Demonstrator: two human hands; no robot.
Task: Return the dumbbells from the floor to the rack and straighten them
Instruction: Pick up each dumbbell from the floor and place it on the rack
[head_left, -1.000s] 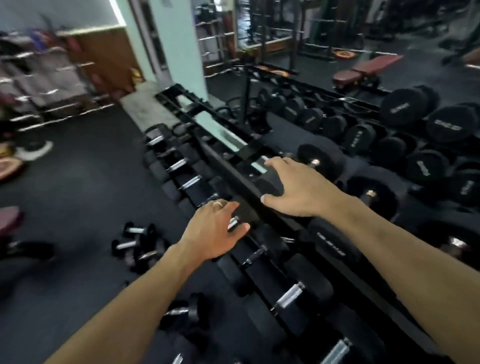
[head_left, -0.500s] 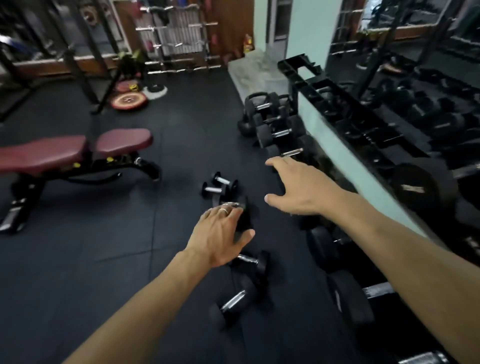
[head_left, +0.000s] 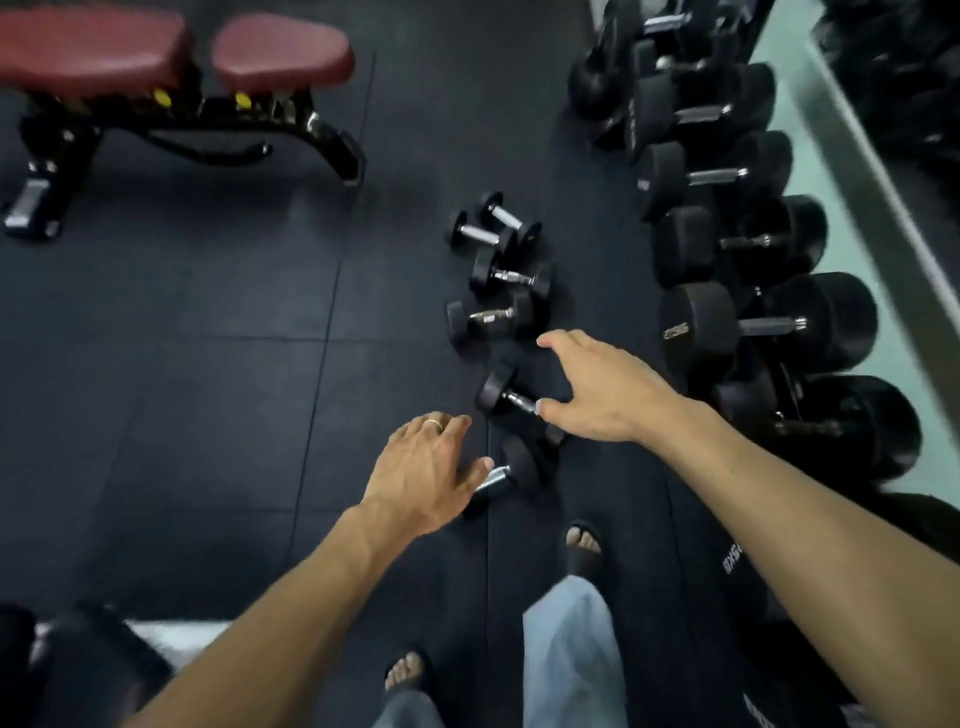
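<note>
Status: early stage, by the look of it. Six small black rubber-headed dumbbells with chrome handles lie loose on the dark rubber-tiled floor (head_left: 208, 364), none lifted.

- Farthest pair (head_left: 493, 224): side by side, touching.
- Middle pair (head_left: 501, 296): just beyond the right hand, close together.
- Nearer dumbbell (head_left: 506, 393): angled, its handle just under the right thumb.
- Nearest dumbbell (head_left: 506, 470): one head hidden beneath the left hand.

Rack: the black steel dumbbell rack (head_left: 779, 364) along the pale green wall (head_left: 795, 156) carries large black round-headed dumbbells (head_left: 763, 325) in a row on its lower tier; whether these sit straight cannot be told. All six floor pieces remain to be carried over.

Left hand (head_left: 423, 475): palm down, ring on one finger, fingers loosely spread and empty, thumb near the chrome handle of the nearest dumbbell.

Right hand (head_left: 597, 387): reaching forward and down, fingers curved apart in a wide C above the nearer dumbbell, gripping nothing.

Also present: maroon-padded bench on a black frame (head_left: 171, 57), well apart at upper left.
</note>
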